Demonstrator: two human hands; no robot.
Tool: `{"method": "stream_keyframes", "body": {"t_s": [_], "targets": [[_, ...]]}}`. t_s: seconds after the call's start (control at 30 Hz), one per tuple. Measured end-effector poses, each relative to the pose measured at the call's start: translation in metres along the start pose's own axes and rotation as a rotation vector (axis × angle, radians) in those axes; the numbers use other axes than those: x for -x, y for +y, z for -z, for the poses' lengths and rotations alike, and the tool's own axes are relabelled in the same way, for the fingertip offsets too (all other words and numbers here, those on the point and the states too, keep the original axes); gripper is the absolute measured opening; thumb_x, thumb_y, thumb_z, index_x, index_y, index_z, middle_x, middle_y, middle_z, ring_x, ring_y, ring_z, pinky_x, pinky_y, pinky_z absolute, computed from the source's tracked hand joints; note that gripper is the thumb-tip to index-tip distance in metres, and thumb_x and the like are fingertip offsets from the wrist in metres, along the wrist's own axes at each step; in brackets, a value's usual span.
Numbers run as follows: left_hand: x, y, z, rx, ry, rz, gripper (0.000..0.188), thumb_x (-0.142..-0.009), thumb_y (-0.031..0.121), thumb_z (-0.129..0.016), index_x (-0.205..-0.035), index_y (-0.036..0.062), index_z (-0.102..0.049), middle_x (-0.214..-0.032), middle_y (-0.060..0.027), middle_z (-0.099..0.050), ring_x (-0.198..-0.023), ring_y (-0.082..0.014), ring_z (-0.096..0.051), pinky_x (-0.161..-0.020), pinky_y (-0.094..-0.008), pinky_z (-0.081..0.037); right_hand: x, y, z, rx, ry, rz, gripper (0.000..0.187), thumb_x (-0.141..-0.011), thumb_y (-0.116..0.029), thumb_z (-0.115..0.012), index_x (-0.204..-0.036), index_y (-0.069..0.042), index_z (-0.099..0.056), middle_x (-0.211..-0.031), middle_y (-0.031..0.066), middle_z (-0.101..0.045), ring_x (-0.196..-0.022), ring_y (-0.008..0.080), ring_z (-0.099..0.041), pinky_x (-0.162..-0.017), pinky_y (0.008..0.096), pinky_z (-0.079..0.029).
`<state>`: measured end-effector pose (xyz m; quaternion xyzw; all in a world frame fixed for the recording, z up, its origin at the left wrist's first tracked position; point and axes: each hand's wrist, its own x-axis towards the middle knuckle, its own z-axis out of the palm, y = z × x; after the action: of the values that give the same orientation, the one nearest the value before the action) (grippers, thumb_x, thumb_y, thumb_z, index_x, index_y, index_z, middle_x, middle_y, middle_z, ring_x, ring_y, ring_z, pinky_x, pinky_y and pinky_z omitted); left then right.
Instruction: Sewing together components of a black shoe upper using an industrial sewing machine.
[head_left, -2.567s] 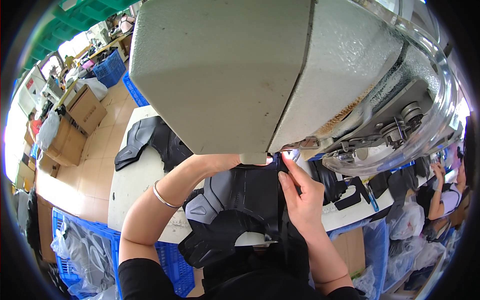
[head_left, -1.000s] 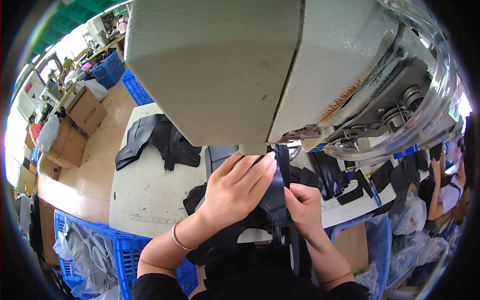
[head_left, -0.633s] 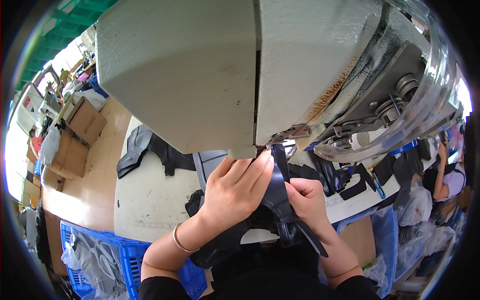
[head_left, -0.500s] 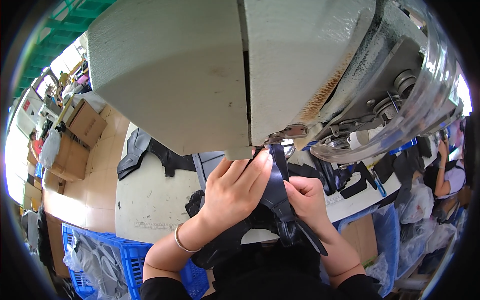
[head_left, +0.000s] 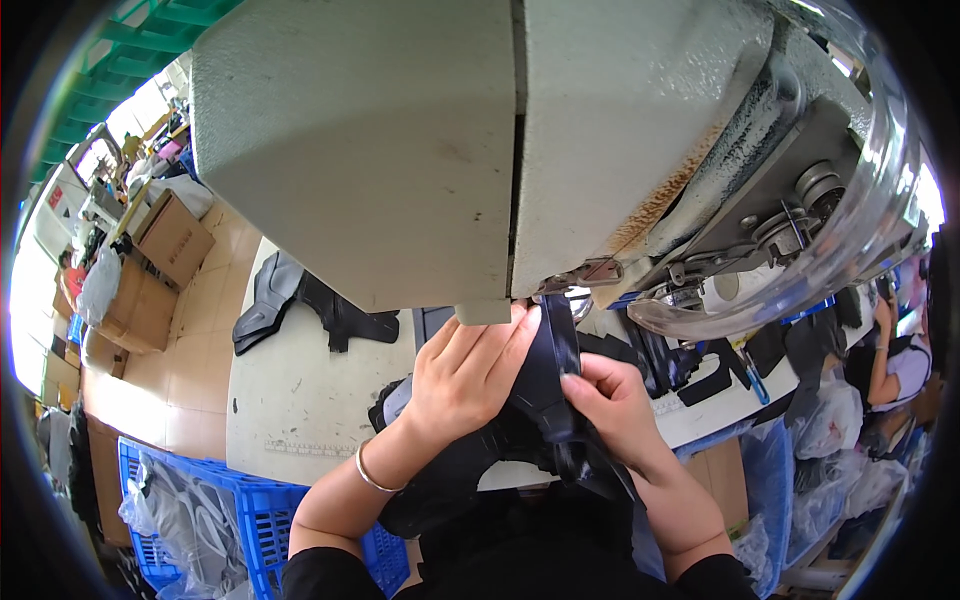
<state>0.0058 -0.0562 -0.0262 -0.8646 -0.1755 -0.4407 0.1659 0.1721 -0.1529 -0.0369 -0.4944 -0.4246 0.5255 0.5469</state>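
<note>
Left hand (head_left: 462, 375) drawn nearer, resting on black piece (head_left: 540, 388) (outstretched, palm down), right hand (head_left: 615, 400) pinching its edge

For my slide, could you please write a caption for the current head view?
Left hand flat on a black piece at the machine, right hand pinching its edge.

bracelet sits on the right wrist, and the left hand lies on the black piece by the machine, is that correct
Wrong side: the head view shows the bracelet on the left wrist. The left hand does lie on the black piece by the machine.
</note>
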Motion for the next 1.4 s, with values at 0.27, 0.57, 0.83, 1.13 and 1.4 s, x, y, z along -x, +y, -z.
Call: {"method": "stream_keyframes", "body": {"t_s": [0.27,0.57,0.83,1.13,1.4], "targets": [[0.01,0.0,-0.006,0.11,0.184,-0.187,0.021,-0.065,0.004,-0.069,-0.086,-0.0019,-0.071,-0.088,-0.0122,-0.069,-0.087,-0.0269,-0.067,-0.076,-0.0348,-0.06,0.007,0.016,0.013,-0.009,-0.104,0.07,0.023,-0.095,-0.013,-0.062,-0.076,-0.001,-0.057,-0.072,-0.0082,-0.048,-0.07,0.0012,-0.04,-0.059,0.0214,-0.034],[0.008,0.0,-0.005,0.118,0.152,-0.197,0.019,-0.067,0.004,-0.07,-0.085,-0.0028,-0.071,-0.09,-0.0129,-0.069,-0.089,-0.0261,-0.069,-0.078,-0.0344,-0.06,0.006,0.008,0.015,0.091,-0.109,0.101,0.029,-0.094,-0.015,-0.063,-0.07,-0.002,-0.054,-0.067,-0.0085,-0.044,-0.066,0.0015,-0.038,-0.055,0.0218,-0.032],[-0.001,-0.005,0.005,0.185,0.034,-0.238,0.015,-0.071,0.001,-0.071,-0.083,-0.0056,-0.067,-0.089,-0.0136,-0.066,-0.091,-0.0262,-0.069,-0.078,-0.033,-0.059,0.006,0.01,0.013,0.052,-0.116,0.061,0.029,-0.094,-0.017,-0.063,-0.07,-0.001,-0.057,-0.064,-0.0073,-0.048,-0.063,0.0018,-0.04,-0.054,0.0218,-0.032],[-0.009,-0.011,0.01,0.203,-0.011,-0.285,0.016,-0.071,0.0,-0.071,-0.084,-0.0052,-0.066,-0.089,-0.0124,-0.064,-0.092,-0.0246,-0.068,-0.075,-0.0321,-0.057,0.006,0.007,0.008,0.063,-0.085,0.102,0.033,-0.095,-0.018,-0.062,-0.067,-0.002,-0.055,-0.063,-0.008,-0.045,-0.061,0.0016,-0.038,-0.052,0.0223,-0.03],[-0.009,-0.014,0.007,0.193,-0.015,-0.263,0.018,-0.069,0.0,-0.071,-0.086,-0.0034,-0.068,-0.095,-0.0108,-0.064,-0.091,-0.0229,-0.067,-0.077,-0.0304,-0.057,-0.001,0.004,0.008,0.086,-0.053,0.132,0.036,-0.095,-0.019,-0.062,-0.064,-0.003,-0.052,-0.061,-0.0082,-0.043,-0.06,0.0016,-0.035,-0.051,0.0232,-0.027]]}}
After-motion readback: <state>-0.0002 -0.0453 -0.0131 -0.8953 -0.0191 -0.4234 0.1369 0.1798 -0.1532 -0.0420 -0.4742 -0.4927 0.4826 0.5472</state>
